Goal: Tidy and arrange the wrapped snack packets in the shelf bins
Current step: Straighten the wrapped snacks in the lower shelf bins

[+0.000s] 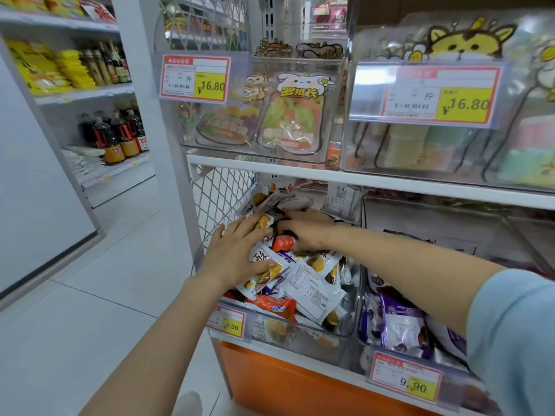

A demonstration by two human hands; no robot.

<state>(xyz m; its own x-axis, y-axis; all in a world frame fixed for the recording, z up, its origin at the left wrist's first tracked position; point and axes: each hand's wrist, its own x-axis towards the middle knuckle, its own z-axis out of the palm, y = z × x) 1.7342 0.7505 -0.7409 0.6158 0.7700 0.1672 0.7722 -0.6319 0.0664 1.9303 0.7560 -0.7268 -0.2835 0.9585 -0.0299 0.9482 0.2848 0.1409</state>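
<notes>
A clear plastic bin (345, 328) on the lower shelf holds a heap of wrapped snack packets (312, 283), mostly white with yellow prints, plus orange ones (274, 304). My left hand (237, 250) lies on the left side of the heap, its fingers spread over white packets and its thumb under one. My right hand (303, 228) reaches in from the right and rests on the packets at the back of the bin, fingers bent down among them beside a small orange packet (282, 243). What the right fingers hold is hidden.
A second clear bin (365, 334) to the right holds purple-and-white packets (402, 322). Above, upper-shelf bins (258, 151) carry cartoon-printed bags and 16.80 price tags. White wire mesh (219, 193) closes the shelf's left end. An aisle with tiled floor (90, 295) and bottle shelves lies left.
</notes>
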